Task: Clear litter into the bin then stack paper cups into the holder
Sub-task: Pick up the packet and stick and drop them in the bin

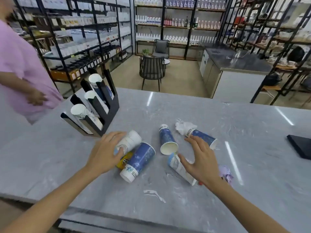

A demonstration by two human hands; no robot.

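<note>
Left hand [105,153] spread on white cup [128,143]; right hand [201,159] open over fallen cup [179,167]

Bench [218,207] grey, marbled white. Cup holder [110,108] black. Cups: dark blue speckled [143,157], white with blue sketch [129,142]. Yellow wrapper [123,161], white tissue [182,126], lilac crumple [226,173].

Count on my grey marble surface [185,108]:
- Loose paper cups lying on their sides: five, three dark blue [143,158], two white with line drawings [129,142].
- Black slotted cup holder [107,108]: one, with three white cup stacks.
- Crumpled white tissue [182,126]: one.
- Crumpled lilac wrapper [226,173]: one.
- Yellow packet [124,161]: one.
</note>
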